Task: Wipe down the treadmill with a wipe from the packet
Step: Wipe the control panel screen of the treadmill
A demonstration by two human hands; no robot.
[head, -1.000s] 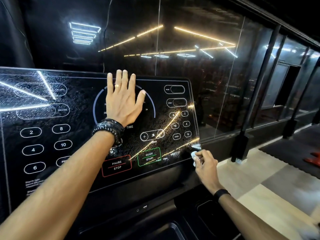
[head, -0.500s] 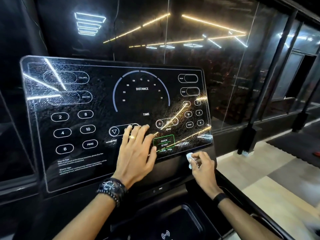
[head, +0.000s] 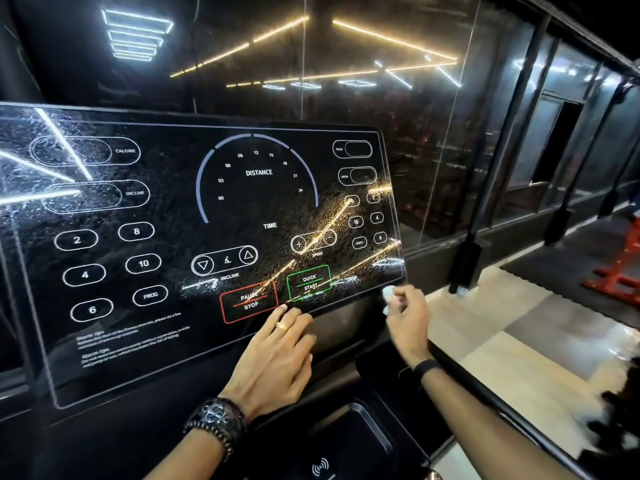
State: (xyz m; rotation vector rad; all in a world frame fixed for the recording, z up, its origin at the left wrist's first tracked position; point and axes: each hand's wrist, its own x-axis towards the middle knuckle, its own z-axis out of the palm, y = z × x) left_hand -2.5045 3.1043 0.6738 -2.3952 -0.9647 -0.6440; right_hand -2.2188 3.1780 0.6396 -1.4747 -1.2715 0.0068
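Note:
The treadmill's glossy black console panel (head: 166, 209) fills the left and middle of the view, streaked with wet smears. My left hand (head: 277, 355) lies flat with straight fingers at the panel's lower edge, its fingertips just below the red PAUSE STOP button (head: 248, 301). My right hand (head: 407, 318) grips a small crumpled white wipe (head: 389, 296) at the panel's lower right corner. The wipe packet is not in view.
A dark tray with a wireless charging symbol (head: 320, 467) sits under the console. A black side handrail (head: 491, 393) runs down to the right. A glass wall with black posts (head: 485, 168) stands behind, and red equipment (head: 620, 268) lies on the floor at far right.
My left hand slid down the panel from the dial to the bottom edge below PAUSE STOP. My right hand stayed at the lower right corner with the wipe. The camera shifted.

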